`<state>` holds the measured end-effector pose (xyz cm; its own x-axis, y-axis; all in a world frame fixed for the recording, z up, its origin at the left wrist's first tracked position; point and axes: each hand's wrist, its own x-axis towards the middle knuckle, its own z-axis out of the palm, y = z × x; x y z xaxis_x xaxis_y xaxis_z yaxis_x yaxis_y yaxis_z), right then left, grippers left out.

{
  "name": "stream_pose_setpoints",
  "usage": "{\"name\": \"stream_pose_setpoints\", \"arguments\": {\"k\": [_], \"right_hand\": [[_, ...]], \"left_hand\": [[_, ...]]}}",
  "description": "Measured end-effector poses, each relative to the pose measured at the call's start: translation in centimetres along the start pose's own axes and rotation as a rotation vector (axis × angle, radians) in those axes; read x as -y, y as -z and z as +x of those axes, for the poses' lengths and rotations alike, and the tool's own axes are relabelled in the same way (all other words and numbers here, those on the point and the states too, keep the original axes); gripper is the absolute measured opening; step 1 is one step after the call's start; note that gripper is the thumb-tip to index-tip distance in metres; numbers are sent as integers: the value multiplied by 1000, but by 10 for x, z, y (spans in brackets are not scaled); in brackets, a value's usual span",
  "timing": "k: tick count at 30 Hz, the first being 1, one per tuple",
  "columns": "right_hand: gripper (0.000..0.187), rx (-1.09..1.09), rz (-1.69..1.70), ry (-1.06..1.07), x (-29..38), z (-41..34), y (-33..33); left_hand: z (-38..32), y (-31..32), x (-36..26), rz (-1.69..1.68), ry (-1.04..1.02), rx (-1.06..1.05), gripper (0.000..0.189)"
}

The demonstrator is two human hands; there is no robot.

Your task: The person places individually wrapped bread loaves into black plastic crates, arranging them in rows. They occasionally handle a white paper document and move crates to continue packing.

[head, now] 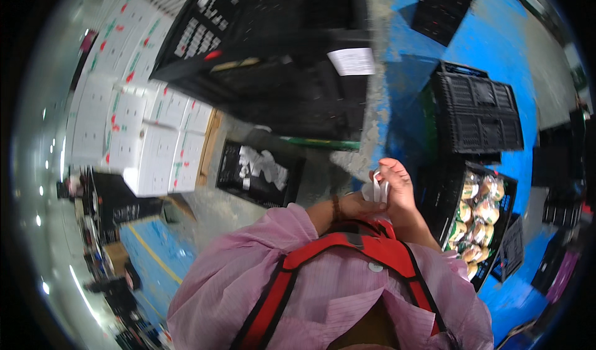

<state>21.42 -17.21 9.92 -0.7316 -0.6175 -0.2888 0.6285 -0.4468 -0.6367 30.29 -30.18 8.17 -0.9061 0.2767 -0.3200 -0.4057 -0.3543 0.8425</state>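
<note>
Both of my hands meet close in front of my chest, in the head view. My left hand (357, 205), with a beaded bracelet at its wrist, is closed on the lower part of a white strip (378, 189) that looks like paper or tape. The raised fingers of my right hand (396, 180) pinch the upper end of this looped strip. To the right, a black crate (511, 196) holds several wrapped packs of round, pale produce or bread (479, 231); which of the two I cannot tell.
Black crates with a white printed sheet (352, 62) stand ahead. A black crate (223, 164) with crumpled white paper (264, 166) sits on the floor at left, beside stacked white cartons (158, 157). More folding black crates (484, 112) are stacked at right on blue flooring.
</note>
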Motion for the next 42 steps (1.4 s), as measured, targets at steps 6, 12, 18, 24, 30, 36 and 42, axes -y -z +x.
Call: {"name": "stream_pose_setpoints", "arguments": {"k": [6, 12, 18, 24, 30, 36, 42], "right_hand": [[86, 365, -461, -176, -107, 17, -13], [40, 391, -1103, -470, -152, 4, -43], [18, 358, -754, -344, -174, 25, -98], [23, 498, -903, -68, -225, 57, -66], [29, 87, -941, -70, -173, 65, 21], [38, -498, -1137, -135, -122, -62, 197], [28, -1101, -783, -55, -146, -241, 317]], "left_hand": [[-73, 95, 32, -391, -311, -671, 38], [-164, 164, 62, -624, -231, -915, 46], [-135, 106, 166, -847, -199, -378, 67], [-157, 110, 110, -445, 162, -689, 39], [-271, 377, 177, 851, 818, -1525, 63], [-266, 444, 108, 1077, 910, -1383, 59], [-60, 361, 161, 1445, 826, 19, 60]]}}
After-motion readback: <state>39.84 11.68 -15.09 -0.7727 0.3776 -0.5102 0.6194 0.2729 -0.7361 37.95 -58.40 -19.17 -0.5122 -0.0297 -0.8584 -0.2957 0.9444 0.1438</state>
